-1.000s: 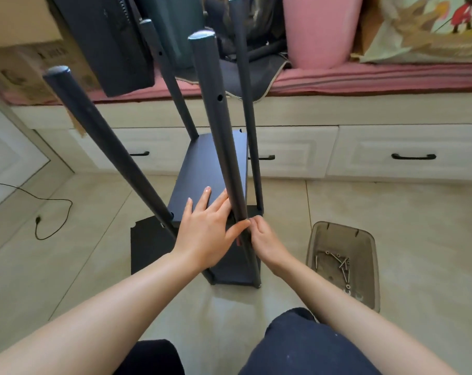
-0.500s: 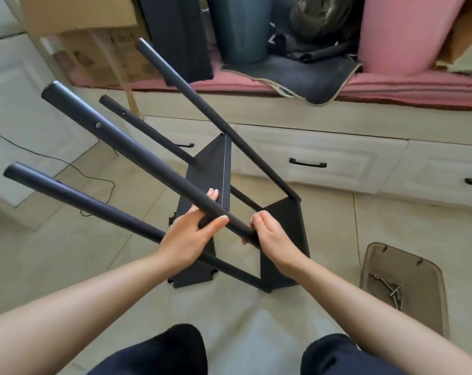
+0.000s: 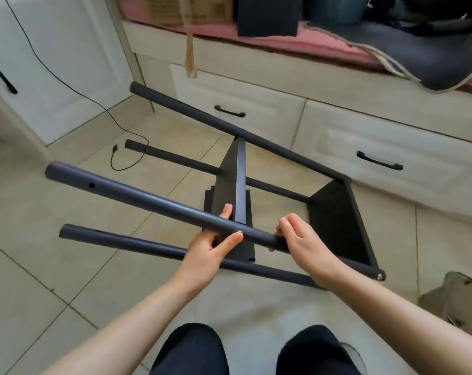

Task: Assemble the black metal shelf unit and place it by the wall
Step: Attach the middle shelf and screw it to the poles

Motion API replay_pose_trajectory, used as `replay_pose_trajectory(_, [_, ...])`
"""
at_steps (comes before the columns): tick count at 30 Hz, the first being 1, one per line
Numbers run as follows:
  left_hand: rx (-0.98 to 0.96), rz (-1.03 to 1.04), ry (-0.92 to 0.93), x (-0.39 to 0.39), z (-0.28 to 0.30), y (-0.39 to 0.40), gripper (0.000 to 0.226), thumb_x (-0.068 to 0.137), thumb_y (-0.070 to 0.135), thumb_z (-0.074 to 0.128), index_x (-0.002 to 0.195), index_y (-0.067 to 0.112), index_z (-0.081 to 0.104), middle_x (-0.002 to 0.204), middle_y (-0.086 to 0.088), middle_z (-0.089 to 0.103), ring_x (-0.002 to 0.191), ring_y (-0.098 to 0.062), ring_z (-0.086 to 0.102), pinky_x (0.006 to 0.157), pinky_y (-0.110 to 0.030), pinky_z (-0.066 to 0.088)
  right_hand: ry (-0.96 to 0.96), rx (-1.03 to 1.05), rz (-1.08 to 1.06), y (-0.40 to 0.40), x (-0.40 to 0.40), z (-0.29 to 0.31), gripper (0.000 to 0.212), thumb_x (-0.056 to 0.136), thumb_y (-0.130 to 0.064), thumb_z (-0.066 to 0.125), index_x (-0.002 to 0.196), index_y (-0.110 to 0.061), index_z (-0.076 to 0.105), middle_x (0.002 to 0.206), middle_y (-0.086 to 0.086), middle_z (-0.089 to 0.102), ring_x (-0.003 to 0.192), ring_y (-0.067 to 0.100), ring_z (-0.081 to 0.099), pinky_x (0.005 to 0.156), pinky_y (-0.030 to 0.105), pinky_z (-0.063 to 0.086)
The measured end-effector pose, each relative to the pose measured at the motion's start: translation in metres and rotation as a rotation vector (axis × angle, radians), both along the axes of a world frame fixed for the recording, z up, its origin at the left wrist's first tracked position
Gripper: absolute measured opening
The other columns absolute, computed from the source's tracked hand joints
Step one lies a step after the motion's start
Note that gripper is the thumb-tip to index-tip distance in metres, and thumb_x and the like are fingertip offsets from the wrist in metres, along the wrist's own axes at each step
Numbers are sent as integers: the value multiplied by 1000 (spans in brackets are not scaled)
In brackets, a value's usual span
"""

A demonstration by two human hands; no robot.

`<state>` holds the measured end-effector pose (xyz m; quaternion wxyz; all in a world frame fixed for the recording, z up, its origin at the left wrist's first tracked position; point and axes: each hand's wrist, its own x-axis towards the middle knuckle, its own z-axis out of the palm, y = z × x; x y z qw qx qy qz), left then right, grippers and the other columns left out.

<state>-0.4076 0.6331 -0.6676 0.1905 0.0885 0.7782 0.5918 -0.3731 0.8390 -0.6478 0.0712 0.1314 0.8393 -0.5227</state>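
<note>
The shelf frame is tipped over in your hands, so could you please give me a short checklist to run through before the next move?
1. Left hand grips the near pole: ok.
2. Right hand grips the same pole: ok.
3. All four poles joined to the end shelf: cannot tell; some joints are hidden.
4. Middle shelf fastened at every pole: cannot tell.
5. Cable clear of the pole ends: ok, it lies apart on the floor.
6. Screw tray out of the frame's way: ok, it sits off to the right.
</note>
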Motion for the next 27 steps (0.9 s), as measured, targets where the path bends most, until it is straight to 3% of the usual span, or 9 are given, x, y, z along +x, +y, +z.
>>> replay_pose_trajectory(3, [60, 55, -41, -2, -20, -4, 58, 81, 56, 60, 133, 64, 36, 131, 20, 60, 115, 19, 51, 81, 2, 41, -25, 24, 23, -8, -7, -8, 29, 107, -29, 32, 97, -9, 50, 99, 25, 61, 91, 34, 59, 84, 37, 49])
replay_pose_trajectory(5, [93, 76, -70, -4, -29, -5, 60, 79, 57, 60, 134, 62, 36, 132, 18, 61, 119, 15, 52, 81, 4, 40, -32, 58, 30, -11, -12, -13, 29, 107, -29, 32, 96, -8, 50, 99, 25, 61, 93, 37, 58, 88, 42, 48])
replay_pose_trajectory(10, [153, 89, -118, -6, -50, -5, 72, 78, 59, 60, 145, 56, 36, 139, 18, 56, 126, 10, 47, 85, 3, 40, -49, 90, 56, -11, -18, -25, 26, 107, -30, 33, 94, -13, 48, 95, 23, 61, 87, 34, 58, 76, 35, 47])
replay_pose_trajectory(15, [184, 96, -152, -4, -67, -3, 75, 78, 59, 61, 148, 52, 35, 137, 20, 55, 114, 24, 49, 82, 3, 40, -76, 140, 75, -10, -21, -38, 27, 106, -35, 33, 93, -16, 49, 89, 15, 56, 79, 27, 55, 74, 36, 47])
replay_pose_trajectory(18, [205, 113, -180, -1, -76, -2, 72, 79, 57, 61, 147, 51, 36, 136, 18, 57, 113, 24, 50, 82, 3, 39, -75, 164, 68, -10, -22, -45, 29, 106, -36, 33, 92, -15, 49, 83, 5, 51, 76, 21, 49, 70, 33, 43])
replay_pose_trajectory(24, [216, 139, -234, 7, -86, 1, 62, 80, 54, 62, 137, 59, 39, 136, 17, 58, 113, 20, 53, 82, 1, 42, -86, 181, 71, -9, -17, -52, 29, 106, -37, 31, 93, -18, 49, 87, 6, 56, 87, 26, 52, 82, 42, 46])
replay_pose_trajectory(27, [232, 160, -237, 9, -86, 0, 67, 79, 53, 62, 142, 50, 40, 131, 23, 58, 112, 22, 53, 81, 2, 41, -85, 203, 57, -11, -17, -55, 31, 106, -38, 30, 92, -17, 48, 88, 8, 57, 89, 28, 52, 83, 44, 46])
